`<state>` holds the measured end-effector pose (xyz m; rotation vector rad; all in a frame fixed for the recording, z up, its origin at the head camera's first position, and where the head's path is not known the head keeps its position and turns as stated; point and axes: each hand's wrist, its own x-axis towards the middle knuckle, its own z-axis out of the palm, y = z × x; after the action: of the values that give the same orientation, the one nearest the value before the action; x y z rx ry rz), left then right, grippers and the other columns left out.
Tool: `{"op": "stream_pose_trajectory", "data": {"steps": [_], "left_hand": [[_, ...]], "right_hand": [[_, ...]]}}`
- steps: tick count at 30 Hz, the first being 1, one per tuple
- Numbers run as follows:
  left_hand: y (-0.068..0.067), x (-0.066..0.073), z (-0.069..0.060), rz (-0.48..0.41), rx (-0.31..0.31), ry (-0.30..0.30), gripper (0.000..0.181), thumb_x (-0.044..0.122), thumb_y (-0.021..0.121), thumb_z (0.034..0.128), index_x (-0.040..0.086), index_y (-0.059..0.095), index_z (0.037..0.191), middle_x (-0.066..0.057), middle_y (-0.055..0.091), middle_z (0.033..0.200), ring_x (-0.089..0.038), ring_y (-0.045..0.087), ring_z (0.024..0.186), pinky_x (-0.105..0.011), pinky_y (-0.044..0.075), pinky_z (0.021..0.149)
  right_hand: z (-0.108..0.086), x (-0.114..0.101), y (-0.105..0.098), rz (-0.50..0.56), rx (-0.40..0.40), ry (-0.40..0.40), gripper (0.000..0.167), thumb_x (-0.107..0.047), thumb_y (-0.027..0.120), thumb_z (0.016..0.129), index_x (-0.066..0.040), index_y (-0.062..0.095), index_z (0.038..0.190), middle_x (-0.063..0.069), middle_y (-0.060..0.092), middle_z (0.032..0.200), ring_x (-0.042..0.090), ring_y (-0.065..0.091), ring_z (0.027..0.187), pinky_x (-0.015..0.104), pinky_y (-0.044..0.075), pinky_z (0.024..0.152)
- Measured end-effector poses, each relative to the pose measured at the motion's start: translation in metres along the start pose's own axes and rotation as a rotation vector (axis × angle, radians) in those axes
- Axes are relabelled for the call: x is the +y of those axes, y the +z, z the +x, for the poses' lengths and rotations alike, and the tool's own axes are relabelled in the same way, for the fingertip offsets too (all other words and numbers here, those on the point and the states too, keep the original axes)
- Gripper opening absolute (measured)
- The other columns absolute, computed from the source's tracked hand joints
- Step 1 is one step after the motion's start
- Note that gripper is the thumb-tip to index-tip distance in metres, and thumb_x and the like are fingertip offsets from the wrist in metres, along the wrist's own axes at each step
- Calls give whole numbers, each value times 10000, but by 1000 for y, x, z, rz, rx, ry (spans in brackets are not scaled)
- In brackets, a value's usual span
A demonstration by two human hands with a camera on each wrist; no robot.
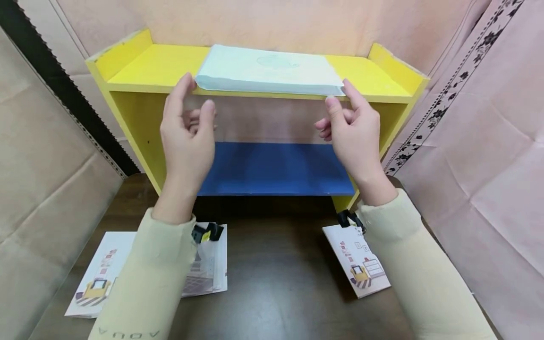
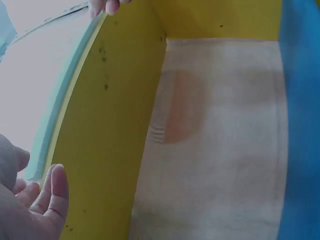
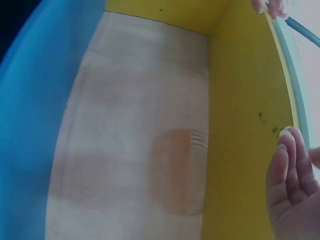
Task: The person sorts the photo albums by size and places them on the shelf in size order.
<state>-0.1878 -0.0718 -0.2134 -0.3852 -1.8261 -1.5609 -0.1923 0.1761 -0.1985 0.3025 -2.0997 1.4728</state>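
The pack (image 1: 272, 71) lies lengthwise between left hand (image 1: 187, 134) and right hand (image 1: 357, 131), both equally near, their loosely parted fingers at its front corners gripping nothing.

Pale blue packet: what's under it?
The yellow top shelf, visible on both sides of the pale blue packet. The patch directly beneath is covered, so I can't tell whether anything else lies there.

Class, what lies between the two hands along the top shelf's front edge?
A pale blue pack, on the yellow top shelf, lies between left hand and right hand; the head view shows it.
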Motion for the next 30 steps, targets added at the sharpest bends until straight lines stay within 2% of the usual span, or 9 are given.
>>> {"op": "stream_pose_trajectory", "data": {"steps": [4, 8, 11, 13, 15, 18, 22, 25, 30], "left_hand": [[-14, -4, -28, 13, -30, 34, 518, 72, 556, 966, 64, 388, 1455, -10, 475, 1386, -172, 599, 954, -221, 487, 791], [-27, -14, -59, 40, -99, 30, 538, -4, 566, 941, 46, 390, 1446, -68, 479, 1372, -187, 596, 977, -216, 494, 826], [-34, -28, -85, 42, -151, -28, 545, -38, 581, 928, 33, 399, 1436, -88, 485, 1359, -200, 604, 987, -217, 501, 833], [-35, -44, -103, 39, -191, -73, 554, -20, 603, 925, 66, 411, 1438, -64, 488, 1357, -180, 611, 988, -218, 507, 824], [-33, -60, -123, 41, -247, -130, 568, 23, 628, 926, 125, 417, 1443, -27, 484, 1362, -150, 611, 995, -234, 515, 823], [-24, -80, -152, 62, -349, -209, 585, 130, 654, 933, 216, 397, 1452, 22, 464, 1370, -110, 602, 1000, -256, 526, 816], [-9, -88, -185, 75, -489, -351, 586, 264, 649, 942, 287, 369, 1457, 73, 439, 1377, -96, 593, 1016, -265, 529, 820], [-3, -89, -200, 65, -567, -423, 570, 308, 641, 945, 292, 379, 1450, 86, 441, 1374, -101, 595, 1020, -251, 525, 823], [-2, -90, -213, 31, -621, -447, 529, 295, 628, 955, 235, 412, 1434, 32, 462, 1361, -132, 594, 1035, -252, 528, 818]], "right_hand": [[-25, 13, 0, 3, -106, -94, 713, -195, 567, 985, -117, 145, 1554, 134, 688, 814, 236, 644, 663, 328, 560, 677], [-59, 40, -6, 54, -219, -110, 752, -39, 562, 965, -127, 105, 1555, 163, 681, 887, 222, 648, 725, 331, 555, 708], [-86, 77, -14, 28, -292, -43, 729, -32, 593, 952, -129, 175, 1542, 140, 690, 945, 197, 662, 802, 275, 541, 744], [-103, 104, -21, -41, -337, 32, 700, -94, 619, 953, -146, 225, 1530, 96, 693, 999, 173, 656, 864, 249, 525, 775], [-118, 131, -30, -137, -380, 106, 661, -193, 639, 953, -147, 285, 1509, 62, 685, 1063, 156, 642, 917, 264, 519, 797], [-137, 161, -46, -260, -447, 223, 627, -313, 642, 946, -108, 359, 1467, 91, 655, 1146, 199, 619, 1000, 337, 514, 836], [-160, 190, -64, -363, -489, 347, 610, -373, 646, 934, -41, 432, 1399, 153, 622, 1165, 277, 605, 1042, 354, 545, 763], [-173, 202, -71, -428, -505, 411, 600, -368, 670, 918, 6, 474, 1344, 138, 628, 1082, 268, 612, 980, 338, 541, 715], [-180, 214, -68, -483, -499, 474, 570, -344, 721, 880, 46, 525, 1248, 94, 583, 956, 204, 563, 866, 348, 482, 740]]}}
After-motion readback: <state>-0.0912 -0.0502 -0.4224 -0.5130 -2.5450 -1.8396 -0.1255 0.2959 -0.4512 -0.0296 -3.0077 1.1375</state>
